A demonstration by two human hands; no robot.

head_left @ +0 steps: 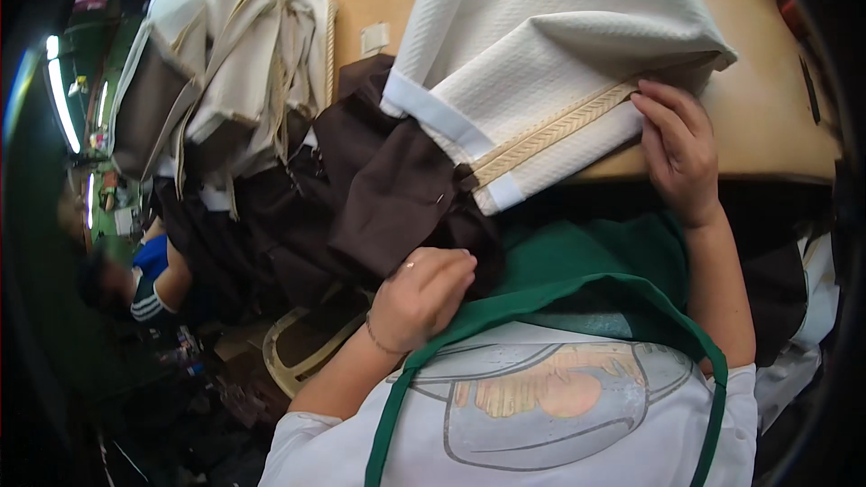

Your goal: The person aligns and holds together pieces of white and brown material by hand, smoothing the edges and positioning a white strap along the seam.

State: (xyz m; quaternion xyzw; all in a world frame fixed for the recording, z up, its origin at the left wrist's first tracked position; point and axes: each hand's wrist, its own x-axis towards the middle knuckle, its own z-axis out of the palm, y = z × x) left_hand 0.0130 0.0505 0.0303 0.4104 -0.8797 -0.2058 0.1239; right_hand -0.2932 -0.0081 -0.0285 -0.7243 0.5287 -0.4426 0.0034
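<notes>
A cream textured fabric piece (577,45) lies over the table's near edge, with a beige braided trim (559,129) along one side and white strips at its left end. At the trim's right end, my right hand (681,149) pinches the fabric between thumb and fingers. Dark brown cloth (388,185) joins or lies against the fabric's left end and hangs off the table; which of the two I cannot tell. My left hand (422,299) is closed at the lower edge of this cloth, fingers curled in and their tips hidden.
A pile of cream and brown fabric pieces (225,63) stands to the left on the tan table (776,117). A small pale square (374,37) lies beside it. Dark tool-like objects sit at the right edge. A plastic chair (293,356) and another person (158,275) are at left.
</notes>
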